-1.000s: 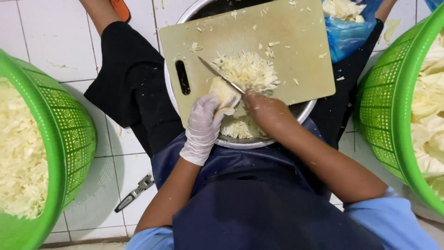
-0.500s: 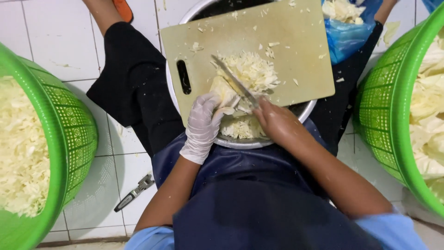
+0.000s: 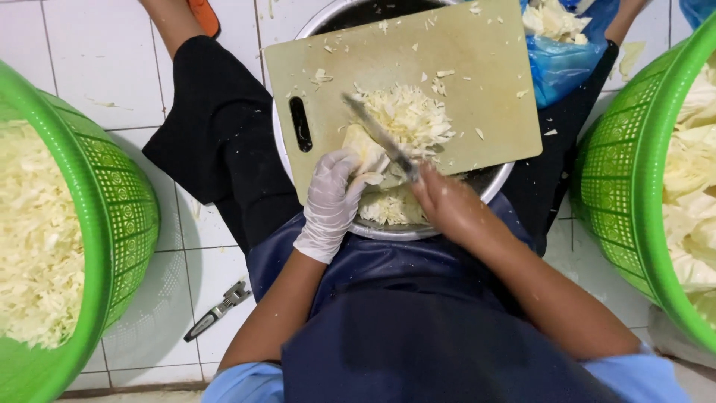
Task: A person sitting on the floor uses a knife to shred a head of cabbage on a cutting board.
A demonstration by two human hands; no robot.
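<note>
Two green baskets (image 3: 112, 246) are flanking the frame's left and right edges while, at centre top, a cutting board (image 3: 462, 67) is resting over a metal bowl (image 3: 388, 230). The gloved left hand (image 3: 332, 201) is pinning a cabbage chunk (image 3: 364, 153), fingers best kept curled back, as the bare right hand (image 3: 447, 209), closed around the knife (image 3: 380, 138), is slicing close beside them.

Bright, even overhead light; white floor tiles (image 3: 97, 67) well lit, no harsh glare. Soft shadows only: under green basket (image 3: 127, 224) on left, beneath cutting board (image 3: 477, 60) inside metal bowl (image 3: 328, 19). Motion blur on knife (image 3: 380, 138) and right hand (image 3: 447, 205); gloved left hand (image 3: 332, 201) sharper. Wide-angle bending at both side edges; near apron (image 3: 418, 336) soft, slightly out of focus
</note>
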